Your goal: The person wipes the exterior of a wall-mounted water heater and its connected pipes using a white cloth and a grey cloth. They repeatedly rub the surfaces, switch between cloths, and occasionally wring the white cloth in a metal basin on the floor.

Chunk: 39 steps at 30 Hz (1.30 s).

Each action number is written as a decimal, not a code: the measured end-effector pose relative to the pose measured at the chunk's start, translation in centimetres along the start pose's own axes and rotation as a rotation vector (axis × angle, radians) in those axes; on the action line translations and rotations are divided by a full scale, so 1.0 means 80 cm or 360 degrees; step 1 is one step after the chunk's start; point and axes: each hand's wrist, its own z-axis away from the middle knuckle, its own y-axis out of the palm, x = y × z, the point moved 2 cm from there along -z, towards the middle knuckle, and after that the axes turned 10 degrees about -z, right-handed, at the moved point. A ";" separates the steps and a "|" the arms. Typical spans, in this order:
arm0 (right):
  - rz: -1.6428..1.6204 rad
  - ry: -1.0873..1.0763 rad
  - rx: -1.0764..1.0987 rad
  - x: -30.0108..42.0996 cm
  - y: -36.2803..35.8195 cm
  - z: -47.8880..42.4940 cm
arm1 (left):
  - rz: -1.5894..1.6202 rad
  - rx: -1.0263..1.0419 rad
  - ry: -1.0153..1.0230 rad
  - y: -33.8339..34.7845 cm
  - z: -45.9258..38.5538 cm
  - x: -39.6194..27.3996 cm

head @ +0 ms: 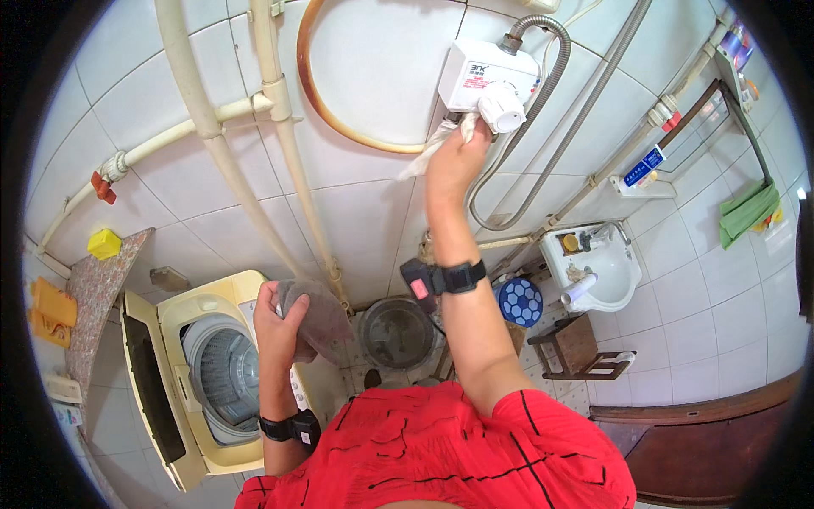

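My left hand grips a folded grey-brown cloth beside the control panel of a top-loading washing machine. My right hand reaches up to the underside of a white wall-mounted water heater unit, just below its round white knob. A strip of white cloth sticks out on both sides of the right fingers, which are partly hidden behind the wrist and knob. Both wrists wear black straps with small devices.
The washing machine's lid stands raised over its drum. A dark basin is on the floor ahead, near a blue patterned stool and a wooden stool. A sink and metal hose are at right; pipes run at left.
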 end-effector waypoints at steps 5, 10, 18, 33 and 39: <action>0.0105 -0.0158 -0.0003 -0.008 -0.012 0.008 | -0.0072 -0.0052 0.0028 -0.011 0.004 0.003; -0.0174 0.0153 0.0037 0.000 -0.013 0.002 | -0.0068 -0.0066 0.0016 -0.012 0.000 0.016; 0.0185 -0.0220 0.0257 0.020 -0.015 0.046 | -0.0107 0.0042 -0.0003 0.021 0.004 -0.011; -0.0277 -0.0076 0.0881 0.030 -0.031 0.094 | -0.0151 0.0037 0.0007 0.033 0.009 -0.016; -0.0490 0.0718 -0.0024 0.002 -0.080 0.062 | -0.0229 0.0057 -0.0007 0.036 0.012 -0.010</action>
